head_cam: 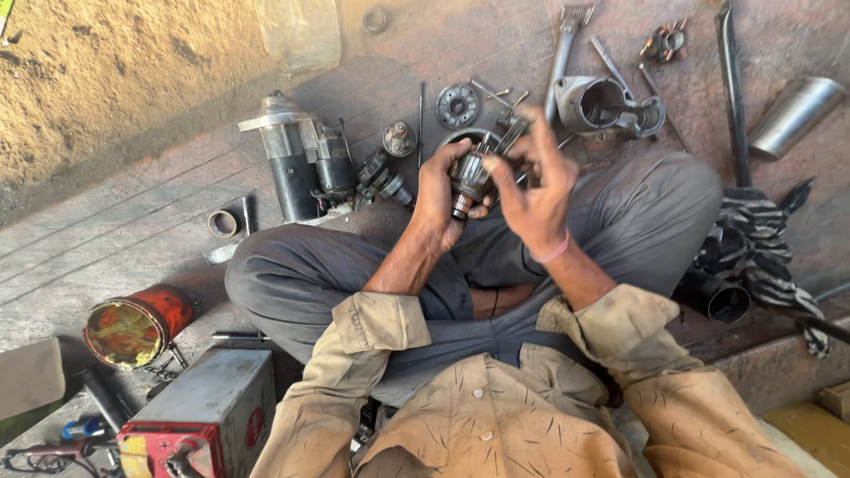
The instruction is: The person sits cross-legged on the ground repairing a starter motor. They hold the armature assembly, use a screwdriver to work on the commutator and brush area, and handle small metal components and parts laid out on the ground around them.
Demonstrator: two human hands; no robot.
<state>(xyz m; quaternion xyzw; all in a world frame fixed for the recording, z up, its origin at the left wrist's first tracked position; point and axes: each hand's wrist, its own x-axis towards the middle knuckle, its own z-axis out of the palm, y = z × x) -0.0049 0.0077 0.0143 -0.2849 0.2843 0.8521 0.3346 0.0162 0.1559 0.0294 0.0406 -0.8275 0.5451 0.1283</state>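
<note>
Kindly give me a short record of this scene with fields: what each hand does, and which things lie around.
Left hand: grips a small motor armature
Right hand: open, fingers at the armature's top
Posture: sitting cross-legged on the ground
Nearby, left: starter motor, red tin can, battery
Nearby, ahead: metal housing, round plate
Nearby, right: steel cylinder, striped cloth

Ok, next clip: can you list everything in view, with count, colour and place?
Copper-wound metal armature: one, held in both hands.
Grey cylindrical starter motor: one, on the floor, left of the hands.
Round metal end plate: one, grey, above the hands.
Open aluminium housing: one, silver, upper right.
Shiny steel tube: one, far right.
Rusty red tin can: one, lower left.
Red and grey metal box: one, bottom left.
Striped black-and-white cloth: one, right.
Left hand: grip around the armature.
Right hand: fingers on the armature's top.
</note>
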